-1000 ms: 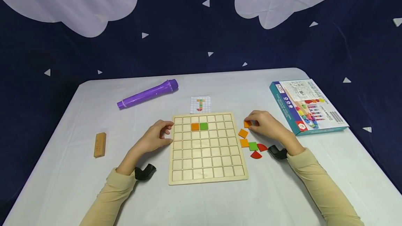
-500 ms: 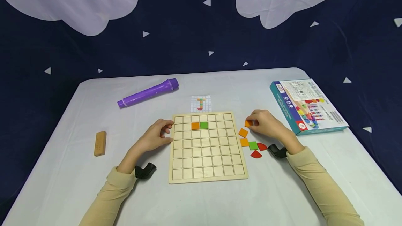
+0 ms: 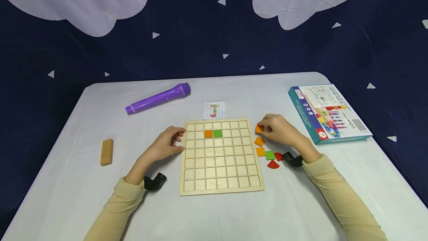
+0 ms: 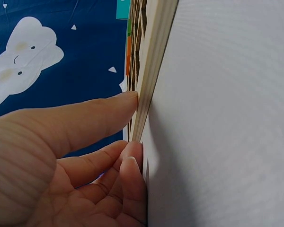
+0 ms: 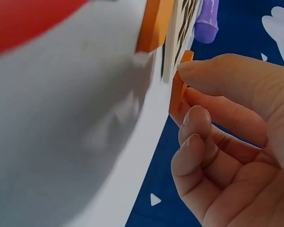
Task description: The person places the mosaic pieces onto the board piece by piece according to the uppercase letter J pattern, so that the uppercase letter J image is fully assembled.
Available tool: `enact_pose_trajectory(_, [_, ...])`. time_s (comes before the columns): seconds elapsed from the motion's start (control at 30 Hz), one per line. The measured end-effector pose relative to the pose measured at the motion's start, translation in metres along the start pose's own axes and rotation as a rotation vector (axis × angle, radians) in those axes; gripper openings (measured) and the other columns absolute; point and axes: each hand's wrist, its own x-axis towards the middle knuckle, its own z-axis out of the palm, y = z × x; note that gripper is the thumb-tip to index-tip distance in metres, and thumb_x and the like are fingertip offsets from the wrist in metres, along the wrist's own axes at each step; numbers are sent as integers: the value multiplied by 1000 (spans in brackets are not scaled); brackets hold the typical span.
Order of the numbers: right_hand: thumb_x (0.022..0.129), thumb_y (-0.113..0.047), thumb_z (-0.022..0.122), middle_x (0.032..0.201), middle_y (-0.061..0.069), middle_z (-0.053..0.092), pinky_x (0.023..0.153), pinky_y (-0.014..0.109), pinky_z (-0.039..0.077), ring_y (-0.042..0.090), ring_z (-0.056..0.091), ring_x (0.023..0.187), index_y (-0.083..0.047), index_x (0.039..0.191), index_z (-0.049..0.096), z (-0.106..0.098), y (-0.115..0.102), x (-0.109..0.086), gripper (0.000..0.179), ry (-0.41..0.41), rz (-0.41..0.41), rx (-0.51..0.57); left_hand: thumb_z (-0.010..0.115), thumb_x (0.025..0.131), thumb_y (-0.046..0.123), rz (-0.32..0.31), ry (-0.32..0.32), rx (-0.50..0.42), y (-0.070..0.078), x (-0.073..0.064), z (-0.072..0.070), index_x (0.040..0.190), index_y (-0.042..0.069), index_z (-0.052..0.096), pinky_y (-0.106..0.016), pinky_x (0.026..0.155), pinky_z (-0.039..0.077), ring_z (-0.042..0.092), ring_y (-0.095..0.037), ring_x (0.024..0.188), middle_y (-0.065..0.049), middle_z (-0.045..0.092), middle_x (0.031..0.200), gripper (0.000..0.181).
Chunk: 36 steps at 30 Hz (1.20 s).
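A wooden grid board [image 3: 220, 192] lies flat, with an orange square tile [image 3: 208, 134] and a green square tile [image 3: 217, 133] side by side in its second row. Thumb and fingers of my left hand [image 3: 164, 146] touch the board's left edge; the left wrist view shows the thumb tip against the rim [image 4: 154, 52]. My right hand [image 3: 279, 128] pinches another orange square tile [image 5: 178, 90] between thumb and index finger, just off the board's upper right side. Beneath that hand lie two orange tiles [image 3: 260, 151], a green tile [image 3: 270, 155] and two red quarter-round pieces [image 3: 273, 164].
Behind the board is a small pattern card [image 3: 214, 110] showing a J shape. A purple toy microphone [image 3: 158, 99] lies at the back left and a wooden block [image 3: 107, 152] at the left. The cardboard box [image 3: 329, 112] rests at the back right.
My right hand has shifted slightly left and away from me, with the orange tile in its fingers, toward the board. The left hand stays at the board's edge.
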Motion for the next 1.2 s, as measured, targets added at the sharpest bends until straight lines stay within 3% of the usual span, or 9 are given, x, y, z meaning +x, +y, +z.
enact_pose_trajectory(1.2, [82,-9,69,90,7,64,59,18,42,7,47,66,-2,102,71,18,-44,33,21,-109,-84,15,71,77,0,-13,5,-7,0,1,0,126,-8,49,-18,68,43,51,-19,87,-17,53,103,55])
